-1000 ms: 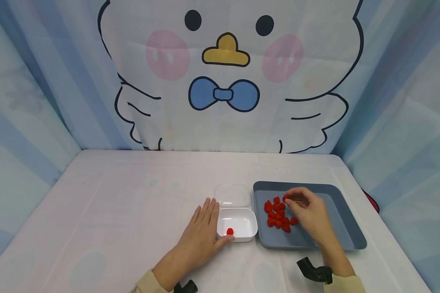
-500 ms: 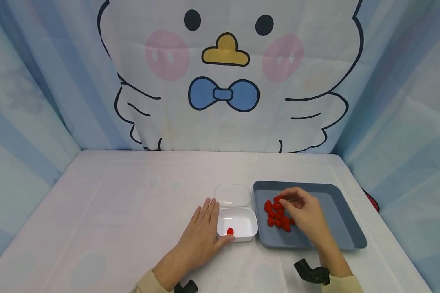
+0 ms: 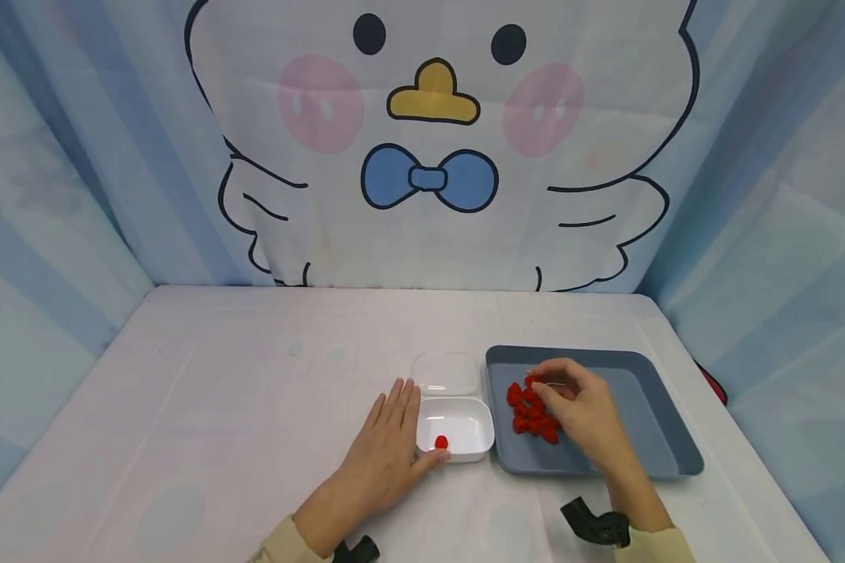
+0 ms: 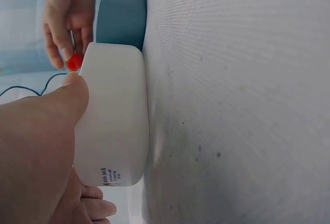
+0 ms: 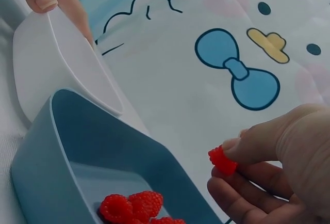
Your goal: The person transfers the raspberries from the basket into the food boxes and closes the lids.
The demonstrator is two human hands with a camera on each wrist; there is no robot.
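My right hand (image 3: 586, 410) pinches a red raspberry (image 5: 223, 160) between thumb and fingers, above the grey-blue tray (image 3: 651, 422). Under and beside those fingertips, a cluster of raspberries (image 3: 533, 418) lies on the left part of the tray. A white plastic box (image 3: 468, 422) stands left of the tray with one raspberry (image 3: 441, 442) inside, by its near wall. Along the box's left side rests my left hand (image 3: 383, 453), fingers straight, its thumb (image 4: 75, 92) touching the near rim. Part of the cluster is hidden behind my right hand.
A clear plastic lid (image 3: 445, 374) lies just behind the white box. The white-covered table (image 3: 218, 407) extends to the left. A curtain with a cartoon face (image 3: 429, 234) hangs at the back, with blue curtains at both sides.
My right hand has shifted slightly left over the cluster, with red at its fingertips. My left hand and the box have stayed in place.
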